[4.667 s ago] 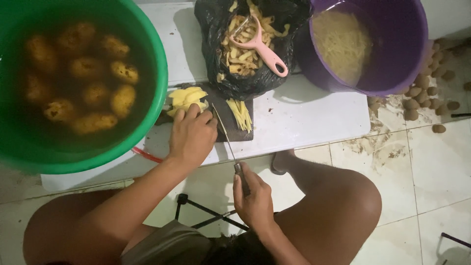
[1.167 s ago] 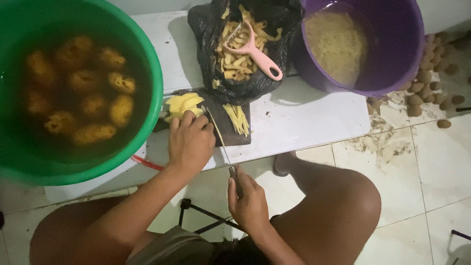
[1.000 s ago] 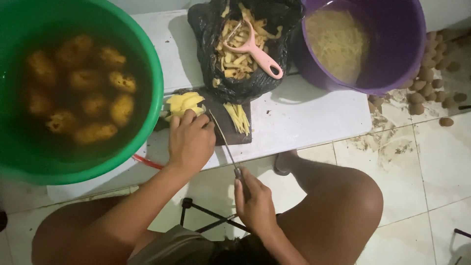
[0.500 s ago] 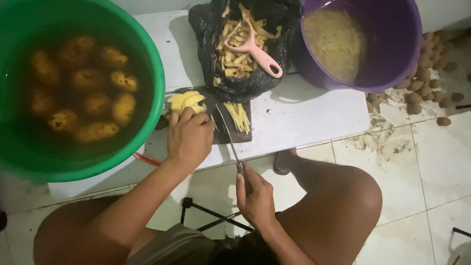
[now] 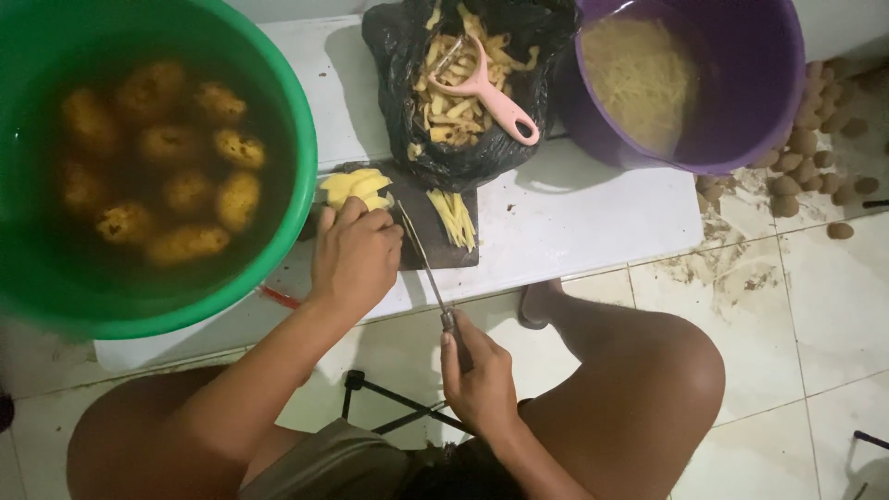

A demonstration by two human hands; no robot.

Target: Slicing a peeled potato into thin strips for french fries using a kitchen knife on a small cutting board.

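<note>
Left hand [image 5: 355,255] presses down on stacked potato slices [image 5: 356,186] on the dark cutting board [image 5: 428,248], grip closed over them. Right hand [image 5: 479,378] has its grip wrapped around the knife [image 5: 428,274] handle, blade just beside the left fingers. Cut strips [image 5: 454,217] lie on the board's right part. Green bucket [image 5: 298,120] of potatoes sits left on the white tabletop [image 5: 593,222].

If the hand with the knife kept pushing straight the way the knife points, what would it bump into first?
Probably the left hand and the stacked potato slices it pins on the dark cutting board. The right hand aims the knife up-left at them, though depth is hard to judge.
</note>
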